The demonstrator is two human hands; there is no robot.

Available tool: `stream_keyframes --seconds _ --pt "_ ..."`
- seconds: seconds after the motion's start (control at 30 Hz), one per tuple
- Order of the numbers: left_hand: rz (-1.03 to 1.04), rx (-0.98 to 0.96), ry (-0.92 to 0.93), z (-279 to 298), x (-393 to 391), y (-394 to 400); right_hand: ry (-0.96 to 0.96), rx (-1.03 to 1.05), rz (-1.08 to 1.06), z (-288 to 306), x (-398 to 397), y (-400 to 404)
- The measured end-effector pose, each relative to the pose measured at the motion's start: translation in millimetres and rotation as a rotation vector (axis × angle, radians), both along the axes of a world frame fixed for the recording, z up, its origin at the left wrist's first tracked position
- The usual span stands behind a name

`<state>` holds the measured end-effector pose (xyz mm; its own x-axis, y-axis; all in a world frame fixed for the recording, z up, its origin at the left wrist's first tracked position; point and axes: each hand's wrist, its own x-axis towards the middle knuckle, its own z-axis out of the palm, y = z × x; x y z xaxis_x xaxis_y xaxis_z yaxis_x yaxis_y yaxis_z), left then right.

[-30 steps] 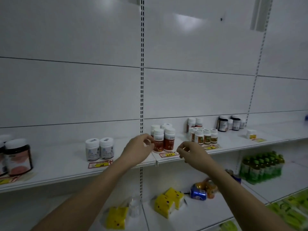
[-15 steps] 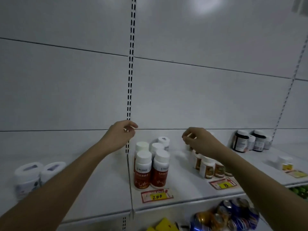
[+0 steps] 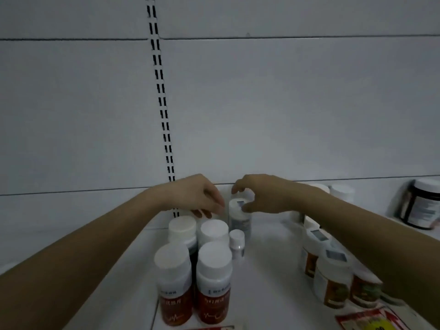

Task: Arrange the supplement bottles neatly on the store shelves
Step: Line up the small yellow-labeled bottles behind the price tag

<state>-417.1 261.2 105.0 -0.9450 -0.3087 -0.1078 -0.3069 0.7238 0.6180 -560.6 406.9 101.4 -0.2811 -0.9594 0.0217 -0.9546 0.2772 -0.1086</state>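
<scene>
On the white shelf (image 3: 269,277) stands a block of red-labelled supplement bottles (image 3: 213,284) with white caps, two in front and two behind. A small white bottle (image 3: 237,244) stands to their right. Behind it, near the back panel, is a taller white bottle with a grey label (image 3: 240,221). My right hand (image 3: 264,196) curls over that bottle's cap, thumb on the front and index finger arched behind. My left hand (image 3: 195,195) hangs just to the left of it, fingers pointing down behind the red-labelled block, holding nothing that I can see.
A group of orange-and-green-labelled bottles (image 3: 332,282) stands under my right forearm. A dark jar (image 3: 421,206) sits at the far right, white bottles (image 3: 342,192) behind my wrist. A yellow-red price tag (image 3: 373,321) lies at the shelf front. A slotted upright (image 3: 162,103) runs up the back panel.
I have moved closer to the shelf. Both hands reached forward and came together at the back; my right hand has closed round the grey-labelled bottle's cap.
</scene>
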Motion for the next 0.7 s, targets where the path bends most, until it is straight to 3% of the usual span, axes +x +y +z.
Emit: stream_keyframes --seconds 0.23,0.37,0.43,0.53,0.7 --pt "-0.098 0.047 -0.362 1 -39 -11 0.010 0.121 0.202 -3 -26 -20" --pt "-0.141 0.050 -0.481 -11 -45 -20 0.046 -0.045 0.228 -2 -23 -14" --pt "-0.169 0.053 -0.489 -16 -45 -24 -0.029 -0.105 0.243 4 -16 -9" --pt "-0.183 0.024 -0.453 -22 -42 -27 -0.179 0.062 0.278 4 -3 -5" --pt "-0.187 0.044 -0.374 -25 -35 -25 -0.099 0.130 0.255 -30 4 -10"
